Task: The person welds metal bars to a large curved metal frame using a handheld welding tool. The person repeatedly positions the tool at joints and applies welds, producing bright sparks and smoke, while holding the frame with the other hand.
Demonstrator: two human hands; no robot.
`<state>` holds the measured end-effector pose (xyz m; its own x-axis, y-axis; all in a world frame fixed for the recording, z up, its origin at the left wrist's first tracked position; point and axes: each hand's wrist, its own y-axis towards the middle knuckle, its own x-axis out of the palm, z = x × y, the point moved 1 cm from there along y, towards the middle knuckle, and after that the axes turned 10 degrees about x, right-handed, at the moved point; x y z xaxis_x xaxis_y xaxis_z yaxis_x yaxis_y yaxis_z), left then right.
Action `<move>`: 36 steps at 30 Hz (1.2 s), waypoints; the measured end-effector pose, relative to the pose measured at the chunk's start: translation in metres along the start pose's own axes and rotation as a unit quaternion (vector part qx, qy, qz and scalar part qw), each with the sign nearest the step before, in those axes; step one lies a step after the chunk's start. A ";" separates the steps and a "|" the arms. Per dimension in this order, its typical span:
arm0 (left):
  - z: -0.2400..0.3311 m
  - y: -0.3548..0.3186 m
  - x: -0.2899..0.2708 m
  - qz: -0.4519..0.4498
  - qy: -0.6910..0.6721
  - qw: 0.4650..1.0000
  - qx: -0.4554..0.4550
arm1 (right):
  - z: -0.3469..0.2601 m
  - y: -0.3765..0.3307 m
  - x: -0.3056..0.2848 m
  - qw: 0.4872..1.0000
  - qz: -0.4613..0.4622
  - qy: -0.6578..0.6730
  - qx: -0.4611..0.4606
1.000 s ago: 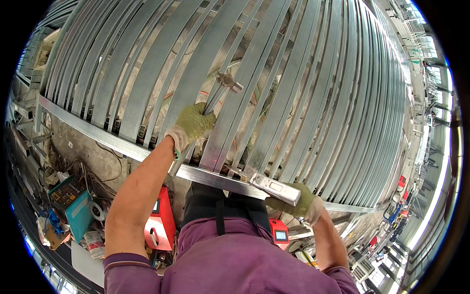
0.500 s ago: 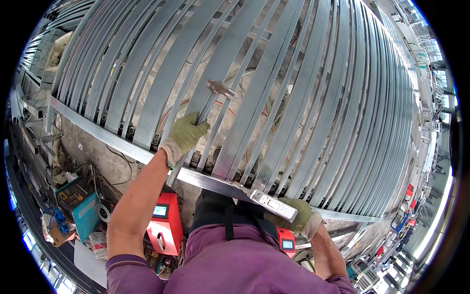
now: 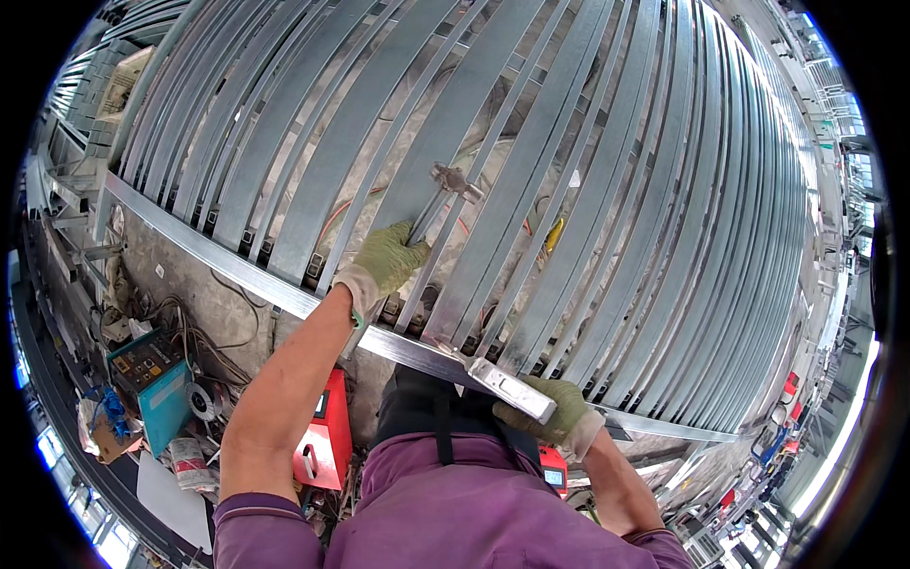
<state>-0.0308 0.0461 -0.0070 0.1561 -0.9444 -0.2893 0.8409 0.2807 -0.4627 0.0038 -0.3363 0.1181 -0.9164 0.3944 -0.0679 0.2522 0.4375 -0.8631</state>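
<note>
In my left hand, gloved in green and white, is a hammer with its metal handle in the closed fingers. Its head lies out over the gaps between the grey metal bars. My right hand, gloved alike, closes round a silver, box-shaped metal tool with a long recess in its face. That tool's narrow far end meets the near rail of the bar frame; its exact kind I cannot make out. Some right-hand fingers are hidden beneath it.
Red machines with small screens stand below the frame, by my body. A teal box with a dark control panel sits at the left among cables. Something yellow shows beneath the bars, on the concrete floor.
The view has shifted a little, so the bars appear farther right. The silver tool and my right hand have moved left along the near rail. My left hand keeps the hammer over the bars.
</note>
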 end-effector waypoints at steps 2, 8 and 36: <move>-0.007 0.002 0.002 0.000 -0.023 1.000 -0.003 | -0.011 -0.011 -0.005 0.994 0.047 -0.094 0.006; 0.005 -0.002 -0.004 -0.031 -0.099 0.994 -0.022 | -0.003 -0.073 -0.009 0.978 0.137 0.048 0.152; 0.002 0.007 -0.011 -0.057 -0.024 0.998 -0.012 | -0.080 0.064 -0.010 0.988 -0.143 -0.023 0.051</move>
<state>-0.0257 0.0576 -0.0050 0.0851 -0.9777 -0.1922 0.8418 0.1737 -0.5111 0.0544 -0.2472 0.1035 -0.9595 0.2283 0.1651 -0.0495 0.4404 -0.8964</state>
